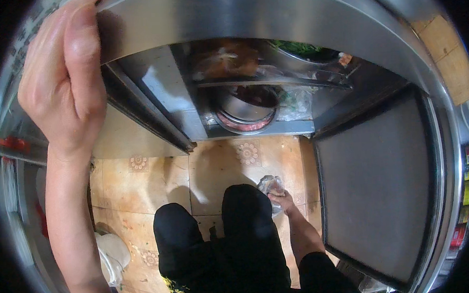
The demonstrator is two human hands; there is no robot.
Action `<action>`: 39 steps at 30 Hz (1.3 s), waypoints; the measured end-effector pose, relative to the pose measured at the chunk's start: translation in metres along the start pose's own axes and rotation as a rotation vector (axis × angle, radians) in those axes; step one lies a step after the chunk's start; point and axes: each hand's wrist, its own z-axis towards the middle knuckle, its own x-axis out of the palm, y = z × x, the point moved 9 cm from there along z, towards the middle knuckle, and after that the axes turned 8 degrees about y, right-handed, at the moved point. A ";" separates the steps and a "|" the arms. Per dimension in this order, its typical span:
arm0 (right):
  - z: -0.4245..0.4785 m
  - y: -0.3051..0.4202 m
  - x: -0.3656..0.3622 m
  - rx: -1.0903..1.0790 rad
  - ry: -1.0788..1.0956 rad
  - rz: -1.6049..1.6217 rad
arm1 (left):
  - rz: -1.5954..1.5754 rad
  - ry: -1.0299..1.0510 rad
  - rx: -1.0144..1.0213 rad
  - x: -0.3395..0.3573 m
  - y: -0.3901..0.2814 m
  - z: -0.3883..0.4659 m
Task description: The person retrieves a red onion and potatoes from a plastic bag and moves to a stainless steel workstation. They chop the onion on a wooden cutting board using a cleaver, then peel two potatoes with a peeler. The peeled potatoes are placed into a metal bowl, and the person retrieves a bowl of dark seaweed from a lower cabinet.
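My left hand (69, 63) is raised against the front edge of a stainless steel counter (227, 17). Its thumb lies along the steel, and its fingertips are out of view at the top. Low beside my right knee, my right hand (284, 202) holds a clear plastic bag (269, 184) with something pale and brownish inside. In front of my knees is an undercounter refrigerator, its door (374, 187) swung out on the right. On its bottom level, a steel pot (242, 108) with dark contents sits on a steel bowl (253, 125) of pinkish food, possibly meat.
The refrigerator's upper shelf (271, 82) carries a bagged brown item (230, 61) and a steel bowl of green leaves (299, 45). Another clear bag (296, 105) lies right of the pot. A white bucket (114, 252) stands at left on the tiled floor (215, 167). Colourful packets (468, 194) line the far right.
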 end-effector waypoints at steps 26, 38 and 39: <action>-0.036 -0.021 0.042 0.060 0.231 0.709 | -0.025 -0.037 -0.127 -0.004 0.001 0.000; -0.115 0.419 0.261 -0.456 0.357 0.177 | -0.057 -0.382 -0.165 -0.021 -0.012 0.002; -0.115 0.442 0.292 -0.502 0.285 0.153 | -0.083 -0.328 -0.199 -0.023 -0.012 0.001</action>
